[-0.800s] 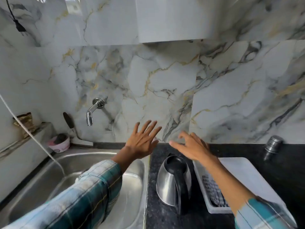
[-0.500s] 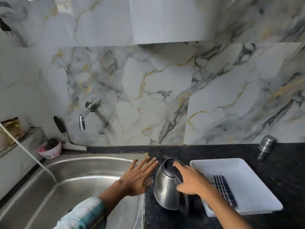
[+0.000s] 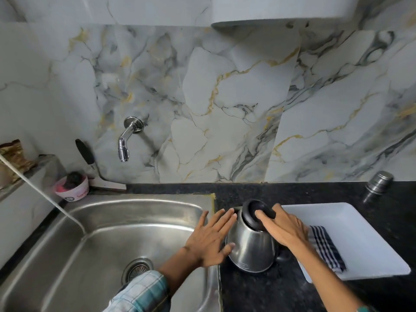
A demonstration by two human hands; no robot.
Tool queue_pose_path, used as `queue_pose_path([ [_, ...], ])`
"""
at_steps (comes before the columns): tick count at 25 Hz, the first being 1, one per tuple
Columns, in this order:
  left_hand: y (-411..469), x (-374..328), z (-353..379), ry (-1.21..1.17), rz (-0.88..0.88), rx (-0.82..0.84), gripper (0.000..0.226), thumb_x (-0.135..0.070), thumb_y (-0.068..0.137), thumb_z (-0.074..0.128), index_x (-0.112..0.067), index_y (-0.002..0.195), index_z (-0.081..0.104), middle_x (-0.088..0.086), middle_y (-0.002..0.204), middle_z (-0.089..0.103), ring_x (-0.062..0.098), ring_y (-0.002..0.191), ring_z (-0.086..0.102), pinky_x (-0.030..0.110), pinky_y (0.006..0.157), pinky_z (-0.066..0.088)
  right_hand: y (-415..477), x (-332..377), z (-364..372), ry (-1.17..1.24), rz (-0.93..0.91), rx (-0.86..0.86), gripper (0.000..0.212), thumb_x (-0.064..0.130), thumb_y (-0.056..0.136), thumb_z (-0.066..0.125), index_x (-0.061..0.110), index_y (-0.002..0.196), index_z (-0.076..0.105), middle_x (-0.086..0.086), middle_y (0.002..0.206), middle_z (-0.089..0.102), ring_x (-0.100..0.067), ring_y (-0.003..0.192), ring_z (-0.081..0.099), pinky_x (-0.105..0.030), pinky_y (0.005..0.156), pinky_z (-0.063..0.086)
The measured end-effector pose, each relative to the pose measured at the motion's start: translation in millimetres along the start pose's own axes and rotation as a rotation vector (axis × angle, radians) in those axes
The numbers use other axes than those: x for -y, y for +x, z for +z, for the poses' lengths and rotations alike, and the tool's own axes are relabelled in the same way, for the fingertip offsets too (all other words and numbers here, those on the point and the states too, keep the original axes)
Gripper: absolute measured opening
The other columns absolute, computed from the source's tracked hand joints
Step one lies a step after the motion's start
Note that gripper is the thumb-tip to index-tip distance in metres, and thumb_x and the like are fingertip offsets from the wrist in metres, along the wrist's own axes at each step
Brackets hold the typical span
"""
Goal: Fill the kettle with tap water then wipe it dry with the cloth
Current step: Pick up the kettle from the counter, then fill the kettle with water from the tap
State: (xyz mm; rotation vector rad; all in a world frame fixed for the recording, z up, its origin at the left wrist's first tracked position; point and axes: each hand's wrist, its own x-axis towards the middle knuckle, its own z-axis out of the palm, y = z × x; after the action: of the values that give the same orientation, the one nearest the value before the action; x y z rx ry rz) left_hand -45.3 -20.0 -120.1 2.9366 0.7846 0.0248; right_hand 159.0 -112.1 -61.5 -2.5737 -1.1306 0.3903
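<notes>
A steel kettle (image 3: 252, 248) with a black lid and handle stands on the dark counter, just right of the sink. My right hand (image 3: 282, 228) rests on its lid and handle top, fingers curled over the black part. My left hand (image 3: 210, 238) lies flat with spread fingers against the kettle's left side, over the sink's edge. A chrome tap (image 3: 126, 140) juts from the marble wall above the sink (image 3: 139, 212), with no water running. A blue-striped cloth (image 3: 326, 248) lies in a white tray (image 3: 351, 221) to the kettle's right.
A pink tub with a scrubber (image 3: 73, 186) and a black-handled scraper (image 3: 86, 154) sit at the sink's back left corner. A white cord (image 3: 42, 194) slopes into the basin. A steel cup (image 3: 379, 183) stands upside down at the back right.
Both hands dropped from the air down to the kettle. The right one has settled on the lid and handle, the left against the side. The view tilted downwards.
</notes>
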Motion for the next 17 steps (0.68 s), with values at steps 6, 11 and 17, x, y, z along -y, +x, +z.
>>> queue_pose_path([
  [6, -19.6, 70.3, 3.1, -0.028, -0.147, -0.180, 0.067, -0.058, 0.098, 0.011, -0.027, 0.155, -0.005, -0.009, 0.163, -0.011, 0.018, 0.151, -0.015, 0.052, 0.123, -0.003, 5.3, 56.2, 29.5, 0.499, -0.089, -0.143, 0.035, 0.063, 0.081, 0.024, 0.036, 0.098, 0.039, 0.006, 0.079, 0.059, -0.032, 0.083, 0.058, -0.044, 0.077, 0.045],
  [11, -33.1, 180.6, -63.8, 0.047, -0.654, -0.694, 0.059, -0.037, 0.094, 0.054, -0.015, 0.147, 0.038, 0.015, 0.154, 0.041, 0.035, 0.145, 0.033, 0.057, 0.112, 0.031, 19.5, 142.4, 71.8, 0.539, -0.190, -0.083, 0.045, 0.069, 0.075, 0.024, 0.035, 0.101, 0.038, 0.019, 0.075, 0.054, -0.026, 0.075, 0.053, -0.042, 0.075, 0.043],
  [17, -17.4, 252.4, -108.8, -0.184, -1.028, -0.805, 0.053, -0.061, 0.080, 0.063, -0.019, 0.112, 0.065, 0.007, 0.115, 0.066, 0.030, 0.112, 0.055, 0.046, 0.093, 0.039, 30.9, 242.2, 118.8, 0.561, -0.225, 0.010, 0.038, 0.059, 0.083, 0.034, 0.028, 0.106, 0.036, -0.004, 0.089, 0.064, -0.025, 0.076, 0.058, -0.041, 0.075, 0.045],
])
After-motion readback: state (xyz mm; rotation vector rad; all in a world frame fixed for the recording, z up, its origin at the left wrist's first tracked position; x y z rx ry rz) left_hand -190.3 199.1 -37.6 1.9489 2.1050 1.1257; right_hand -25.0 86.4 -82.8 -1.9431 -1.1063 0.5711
